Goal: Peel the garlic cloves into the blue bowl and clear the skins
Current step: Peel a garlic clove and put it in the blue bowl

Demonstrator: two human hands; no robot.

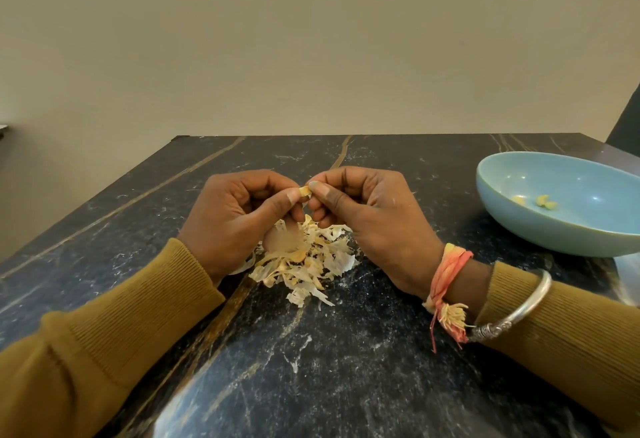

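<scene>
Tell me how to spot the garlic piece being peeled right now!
Start at the dark table and look to its middle, where the left hand and right hand meet above a heap of papery skins. The garlic clove is the small yellowish piece pinched between their fingertips. Unlike the peeled cloves lying in the blue bowl, it is held in the air.

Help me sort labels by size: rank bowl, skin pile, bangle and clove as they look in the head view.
1. bowl, though cut off at the right edge
2. skin pile
3. bangle, nearer the camera, so flattered
4. clove
</scene>
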